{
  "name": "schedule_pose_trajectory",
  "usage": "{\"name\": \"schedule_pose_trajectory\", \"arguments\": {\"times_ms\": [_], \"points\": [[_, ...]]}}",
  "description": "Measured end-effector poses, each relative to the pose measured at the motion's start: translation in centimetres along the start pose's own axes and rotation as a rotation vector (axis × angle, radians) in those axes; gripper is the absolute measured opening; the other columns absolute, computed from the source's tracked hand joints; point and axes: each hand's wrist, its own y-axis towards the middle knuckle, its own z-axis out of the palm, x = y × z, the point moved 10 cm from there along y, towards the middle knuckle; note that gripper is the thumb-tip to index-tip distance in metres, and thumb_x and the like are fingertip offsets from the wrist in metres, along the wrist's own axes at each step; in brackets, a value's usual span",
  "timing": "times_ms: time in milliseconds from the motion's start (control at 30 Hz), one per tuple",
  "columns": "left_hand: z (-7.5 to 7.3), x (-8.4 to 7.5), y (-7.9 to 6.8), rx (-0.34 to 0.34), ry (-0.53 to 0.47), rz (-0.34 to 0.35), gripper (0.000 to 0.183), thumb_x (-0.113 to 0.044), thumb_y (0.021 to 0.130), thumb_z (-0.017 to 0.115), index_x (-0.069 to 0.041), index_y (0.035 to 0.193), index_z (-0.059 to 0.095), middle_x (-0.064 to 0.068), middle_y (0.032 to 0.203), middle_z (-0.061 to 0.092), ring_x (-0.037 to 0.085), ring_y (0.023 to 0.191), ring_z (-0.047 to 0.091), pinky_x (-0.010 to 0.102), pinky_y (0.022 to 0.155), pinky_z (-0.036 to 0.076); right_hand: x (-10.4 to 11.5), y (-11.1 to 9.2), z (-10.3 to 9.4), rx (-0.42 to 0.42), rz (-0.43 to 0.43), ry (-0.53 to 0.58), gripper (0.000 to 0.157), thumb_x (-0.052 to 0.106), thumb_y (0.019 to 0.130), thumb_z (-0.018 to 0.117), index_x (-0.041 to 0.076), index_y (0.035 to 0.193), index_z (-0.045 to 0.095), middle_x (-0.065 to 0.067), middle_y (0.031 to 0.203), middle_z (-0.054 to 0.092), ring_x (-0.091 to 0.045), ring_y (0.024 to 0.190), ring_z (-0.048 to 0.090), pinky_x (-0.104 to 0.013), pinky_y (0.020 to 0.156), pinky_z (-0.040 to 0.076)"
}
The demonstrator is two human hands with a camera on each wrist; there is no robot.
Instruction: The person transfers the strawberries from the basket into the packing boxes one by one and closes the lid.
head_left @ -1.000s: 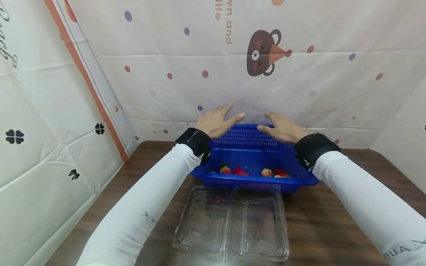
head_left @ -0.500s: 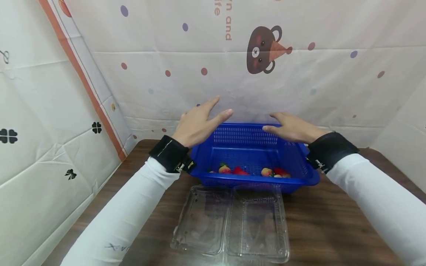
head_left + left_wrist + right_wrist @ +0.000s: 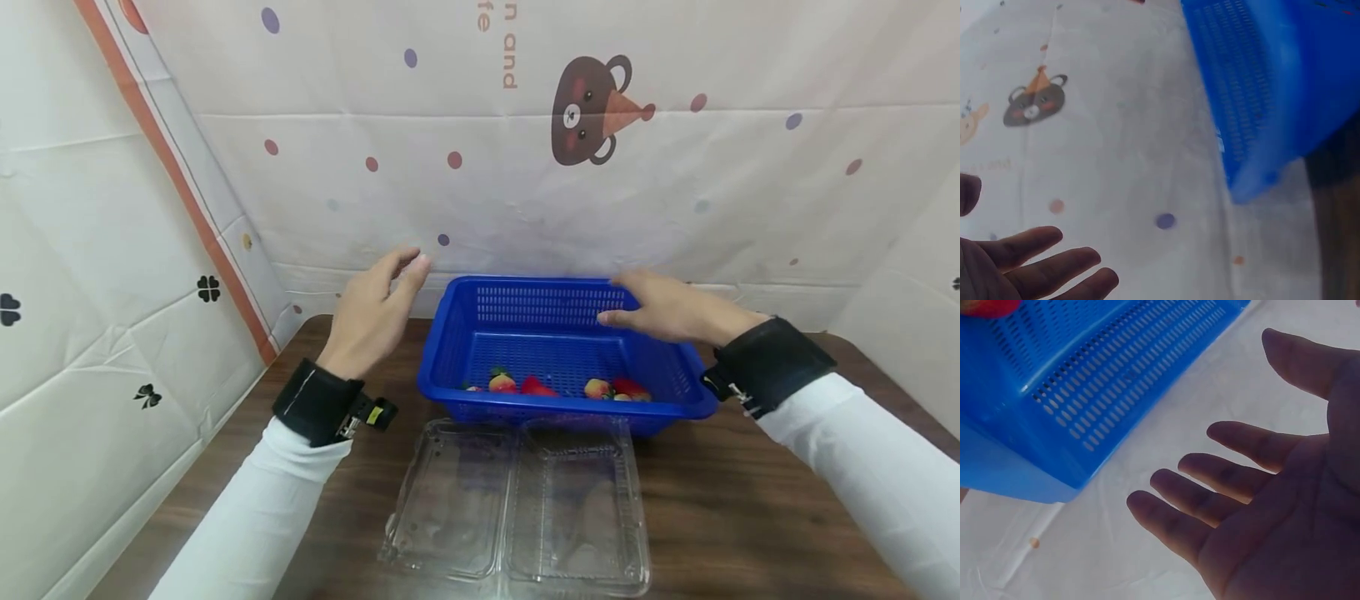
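Several strawberries are gathered along the near wall of the blue basket: one group is seen left of the middle, where a green-topped one is set near a red one, and another is seen to the right. Both groups are partly hidden by the near rim. The basket is stood upright on the brown table, near its far edge.

The left hand is held left of the basket and apart from it. In the head view its fingers are loosely bent, with the thumb near the forefinger; in the left wrist view the fingertips are shown spread, and nothing is gripped. The right hand is seen over the far right part of the basket; in the right wrist view its palm is bared, its thumb is parted widely from four nearly straight fingers, and a gap is shown between the fingertips and the basket's slotted wall. Nothing is held by it either.

In front of the basket, a clear box is laid on the table, its two halves unfolded side by side; whether it is touched by the basket cannot be made out. Black straps are wrapped round both wrists, at the ends of white sleeves. Behind the table, a pale cloth is hung, printed with a brown bear.
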Motion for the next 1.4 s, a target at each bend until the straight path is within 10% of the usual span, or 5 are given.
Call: {"name": "schedule_pose_trajectory", "arguments": {"times_ms": [533, 767, 1400], "points": [[2.7, 8.4, -4.5, 0.107, 0.09, -0.245, 0.039, -0.028, 0.1, 0.043, -0.005, 0.128, 0.057, 0.015, 0.117, 0.066, 0.027, 0.102, 0.06, 0.049, 0.086, 0.053, -0.6, -2.0, 2.3, 0.023, -0.008, 0.013, 0.062, 0.045, 0.096, 0.056, 0.0, 0.137, 0.046, -0.028, 0.138, 0.046, -0.046, 0.124, 0.043, -0.068, 0.097, 0.04], [4.3, 9.5, -6.1, 0.118, 0.108, -0.24, 0.038, -0.034, 0.092, 0.058, -0.007, 0.118, 0.063, 0.009, 0.102, 0.07, 0.022, 0.09, 0.064, 0.044, 0.078, 0.055, -0.7, -2.7, 3.1, 0.051, -0.006, 0.053, 0.06, 0.044, 0.095, 0.058, 0.001, 0.135, 0.049, -0.027, 0.132, 0.053, -0.046, 0.119, 0.049, -0.07, 0.092, 0.044], [10.0, 10.8, -9.0, 0.409, 0.026, -0.239, 0.019, -0.039, 0.082, 0.07, -0.021, 0.074, 0.067, -0.006, 0.062, 0.059, 0.013, 0.058, 0.051, 0.027, 0.051, 0.039, -1.7, -3.6, 5.7, 0.065, 0.011, 0.127, 0.065, 0.052, 0.093, 0.056, 0.002, 0.134, 0.05, -0.025, 0.13, 0.056, -0.046, 0.116, 0.051, -0.069, 0.09, 0.046]]}}
